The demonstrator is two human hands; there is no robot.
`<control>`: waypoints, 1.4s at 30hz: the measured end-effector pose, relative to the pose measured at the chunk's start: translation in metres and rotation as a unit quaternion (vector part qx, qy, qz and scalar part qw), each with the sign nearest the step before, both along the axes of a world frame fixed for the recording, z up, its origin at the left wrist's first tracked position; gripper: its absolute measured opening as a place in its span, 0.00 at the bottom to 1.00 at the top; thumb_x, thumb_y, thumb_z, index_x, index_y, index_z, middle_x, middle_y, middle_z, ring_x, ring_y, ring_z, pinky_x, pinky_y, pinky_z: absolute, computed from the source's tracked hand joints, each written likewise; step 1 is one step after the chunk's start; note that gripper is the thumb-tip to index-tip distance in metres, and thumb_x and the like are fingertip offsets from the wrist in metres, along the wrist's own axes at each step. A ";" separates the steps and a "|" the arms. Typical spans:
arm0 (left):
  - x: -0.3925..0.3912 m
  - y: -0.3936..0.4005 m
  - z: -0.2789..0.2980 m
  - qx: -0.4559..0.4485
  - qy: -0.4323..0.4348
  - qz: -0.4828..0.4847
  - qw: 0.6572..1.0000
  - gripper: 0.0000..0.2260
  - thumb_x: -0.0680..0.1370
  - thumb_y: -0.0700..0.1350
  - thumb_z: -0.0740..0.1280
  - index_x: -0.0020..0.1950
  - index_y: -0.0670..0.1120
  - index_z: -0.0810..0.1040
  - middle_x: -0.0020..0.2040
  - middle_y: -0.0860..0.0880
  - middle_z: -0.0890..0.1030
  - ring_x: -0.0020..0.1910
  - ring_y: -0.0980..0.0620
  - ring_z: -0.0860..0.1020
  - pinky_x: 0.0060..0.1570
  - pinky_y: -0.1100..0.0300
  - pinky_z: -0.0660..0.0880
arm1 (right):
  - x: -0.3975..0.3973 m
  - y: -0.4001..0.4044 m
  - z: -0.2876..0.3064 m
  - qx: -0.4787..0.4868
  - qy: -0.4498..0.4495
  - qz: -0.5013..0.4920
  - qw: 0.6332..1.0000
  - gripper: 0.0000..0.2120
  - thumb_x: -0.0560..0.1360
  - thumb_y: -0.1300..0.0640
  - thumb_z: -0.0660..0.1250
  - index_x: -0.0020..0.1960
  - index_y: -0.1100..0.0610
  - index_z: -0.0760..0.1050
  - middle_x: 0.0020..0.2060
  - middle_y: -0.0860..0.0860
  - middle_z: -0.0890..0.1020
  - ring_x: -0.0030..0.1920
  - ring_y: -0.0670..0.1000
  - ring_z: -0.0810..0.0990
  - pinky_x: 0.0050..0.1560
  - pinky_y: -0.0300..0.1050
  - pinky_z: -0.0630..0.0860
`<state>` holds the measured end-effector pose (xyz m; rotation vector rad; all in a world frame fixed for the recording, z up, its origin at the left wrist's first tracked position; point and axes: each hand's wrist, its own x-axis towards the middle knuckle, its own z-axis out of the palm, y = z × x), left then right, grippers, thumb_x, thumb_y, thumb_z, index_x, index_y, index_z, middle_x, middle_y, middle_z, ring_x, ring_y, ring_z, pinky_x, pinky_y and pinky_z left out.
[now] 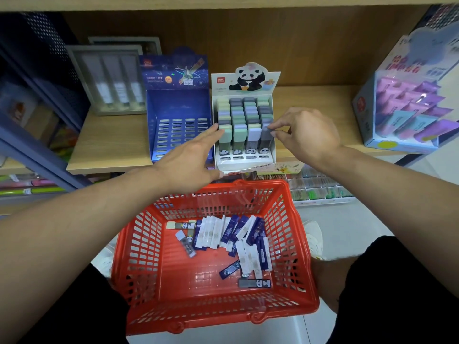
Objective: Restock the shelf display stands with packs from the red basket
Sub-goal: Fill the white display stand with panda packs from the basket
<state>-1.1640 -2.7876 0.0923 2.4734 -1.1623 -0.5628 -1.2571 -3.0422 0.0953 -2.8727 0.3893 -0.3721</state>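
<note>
A red basket (293,234) sits low in front of me with several blue-and-white packs (238,234) and a few panda packs (253,283) inside. On the shelf stands a white panda display stand (272,155), nearly full of pastel packs. Left of it is a blue display stand (178,115) with bare slots. My left hand (191,160) lies flat, fingertips touching the stand's front-left green pack. My right hand (308,135) pinches the grey pack (265,137) at the stand's front-right slot.
A grey boxed set (109,78) stands at the back left of the wooden shelf (106,147). A light-blue display box (407,100) of purple and teal packs stands at the right. Lower shelves hold more stationery. My knees flank the basket.
</note>
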 end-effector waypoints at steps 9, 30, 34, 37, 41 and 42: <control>-0.006 0.017 -0.005 0.064 -0.021 0.042 0.997 0.09 0.75 0.52 0.74 0.44 0.51 0.76 0.45 0.54 0.79 0.45 0.51 0.77 0.41 0.57 0.71 | -0.023 0.059 -0.018 0.024 -0.098 0.226 0.969 0.08 0.78 0.56 0.69 0.55 0.51 0.84 0.47 0.45 0.83 0.39 0.46 0.81 0.38 0.42 0.78; -0.017 0.069 -0.149 0.279 0.101 0.086 0.951 0.17 0.78 0.46 0.71 0.65 0.44 0.77 0.63 0.44 0.79 0.62 0.43 0.77 0.60 0.55 0.74 | -0.100 0.155 -0.289 -0.025 0.536 0.228 0.812 0.16 0.80 0.62 0.59 0.67 0.57 0.75 0.63 0.56 0.79 0.62 0.59 0.78 0.61 0.53 0.75; -0.034 0.073 -0.230 0.228 0.185 0.293 0.910 0.19 0.80 0.48 0.68 0.68 0.42 0.74 0.65 0.41 0.78 0.62 0.42 0.78 0.56 0.55 0.75 | -0.100 0.150 -0.307 -0.037 0.537 0.228 0.811 0.18 0.81 0.63 0.56 0.69 0.56 0.73 0.64 0.56 0.78 0.63 0.58 0.78 0.60 0.53 0.75; -0.039 0.066 -0.275 0.168 0.220 0.411 0.869 0.20 0.80 0.48 0.67 0.70 0.42 0.71 0.66 0.42 0.78 0.63 0.41 0.78 0.50 0.58 0.72 | -0.100 0.150 -0.313 -0.030 0.540 0.221 0.812 0.16 0.82 0.63 0.55 0.67 0.57 0.73 0.62 0.56 0.79 0.62 0.58 0.79 0.60 0.53 0.75; -0.014 0.059 -0.335 0.096 0.249 0.566 0.780 0.29 0.74 0.57 0.71 0.69 0.41 0.73 0.64 0.42 0.80 0.60 0.41 0.80 0.55 0.54 0.77 | -0.107 0.153 -0.319 -0.034 0.532 0.218 0.818 0.14 0.81 0.64 0.56 0.60 0.58 0.77 0.59 0.55 0.82 0.58 0.57 0.81 0.57 0.51 0.75; -0.002 0.068 -0.377 0.086 0.250 0.593 0.761 0.34 0.69 0.63 0.71 0.67 0.41 0.74 0.62 0.43 0.81 0.58 0.41 0.82 0.54 0.53 0.79 | -0.109 0.154 -0.320 -0.033 0.531 0.216 0.819 0.14 0.81 0.64 0.56 0.60 0.58 0.77 0.58 0.55 0.82 0.57 0.58 0.81 0.57 0.51 0.75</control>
